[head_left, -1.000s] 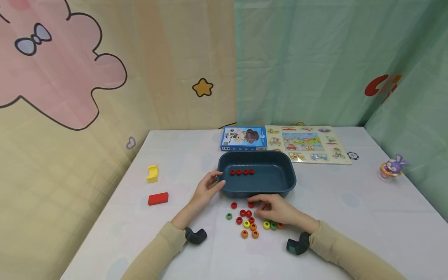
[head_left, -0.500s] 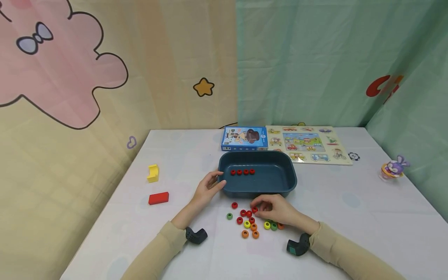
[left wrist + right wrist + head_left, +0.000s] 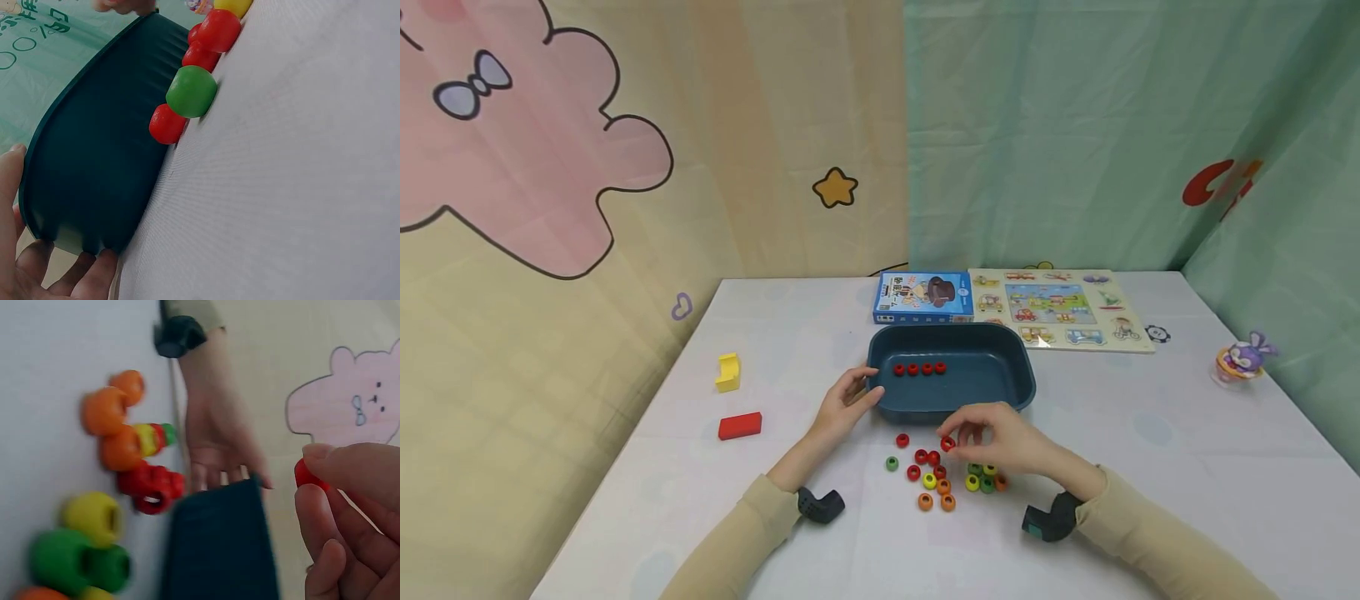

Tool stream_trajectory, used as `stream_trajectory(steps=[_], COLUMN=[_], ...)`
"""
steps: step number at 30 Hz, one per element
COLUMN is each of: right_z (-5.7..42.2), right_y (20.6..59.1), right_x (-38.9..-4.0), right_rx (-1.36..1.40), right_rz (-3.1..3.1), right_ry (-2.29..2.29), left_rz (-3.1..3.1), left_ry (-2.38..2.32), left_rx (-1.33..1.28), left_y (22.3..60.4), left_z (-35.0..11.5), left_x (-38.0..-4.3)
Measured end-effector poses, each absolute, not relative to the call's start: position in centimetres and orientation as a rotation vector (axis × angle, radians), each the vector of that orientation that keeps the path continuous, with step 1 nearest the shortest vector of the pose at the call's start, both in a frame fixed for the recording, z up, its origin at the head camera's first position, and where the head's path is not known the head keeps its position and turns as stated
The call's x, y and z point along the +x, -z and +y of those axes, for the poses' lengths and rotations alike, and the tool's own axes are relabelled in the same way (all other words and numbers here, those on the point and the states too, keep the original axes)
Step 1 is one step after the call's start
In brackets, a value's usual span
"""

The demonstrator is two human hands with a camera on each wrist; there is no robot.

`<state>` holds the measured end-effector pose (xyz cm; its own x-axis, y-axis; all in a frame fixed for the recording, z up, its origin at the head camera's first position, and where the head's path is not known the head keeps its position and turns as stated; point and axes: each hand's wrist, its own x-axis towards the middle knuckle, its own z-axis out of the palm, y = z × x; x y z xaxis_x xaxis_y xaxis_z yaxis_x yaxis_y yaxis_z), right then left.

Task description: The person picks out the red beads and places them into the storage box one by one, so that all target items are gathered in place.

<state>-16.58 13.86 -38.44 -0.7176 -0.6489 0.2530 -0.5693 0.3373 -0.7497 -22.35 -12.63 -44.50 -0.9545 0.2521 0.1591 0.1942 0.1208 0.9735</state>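
Observation:
My left hand (image 3: 841, 408) holds the left end of a dark blue tray (image 3: 988, 375), thumb by the near corner. In the left wrist view, its fingertips press the tray's outer wall (image 3: 100, 144). Several red beads (image 3: 913, 369) stand in a row inside the tray. Between thumb and fingers, my right hand (image 3: 1003, 437) pinches a red bead (image 3: 307, 477), raised near the tray's front wall. Below lie loose beads: red (image 3: 921, 457), a green bead (image 3: 892, 463), a yellow bead (image 3: 929, 481) and orange beads (image 3: 925, 502). More green and yellow beads (image 3: 972, 482) lie under the right hand.
Behind the tray are a blue box (image 3: 922, 297) and a picture puzzle board (image 3: 1120, 308). A red block (image 3: 740, 426) and a yellow block (image 3: 727, 372) lie at left. A purple rabbit toy (image 3: 1243, 357) stands near the right edge of the white table (image 3: 1187, 500).
My right hand has taken a red bead from in front of the tray, drawn it slightly toward me, then lifted it. The left hand stays on the tray.

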Motion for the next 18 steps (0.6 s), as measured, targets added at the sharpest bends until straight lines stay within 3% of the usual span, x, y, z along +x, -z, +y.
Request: stream_trajectory(steps=[6, 10, 18], right_z=[15.4, 16.2, 16.3], right_y=[34.1, 32.5, 34.6], right_x=[-20.0, -23.9, -30.4], right_rx=[-1.264, -1.149, -0.871], right_rz=[2.585, 2.602, 2.534], right_ry=[1.362, 1.383, 1.302], left_rz=[2.306, 2.338, 2.35], left_ry=[-2.021, -2.017, -2.043], left_rx=[0.458, 0.434, 0.457], left_y=[44.2, 45.6, 46.3], left_z=[-12.5, -12.7, -12.7], left_x=[-22.2, -22.9, -23.2])
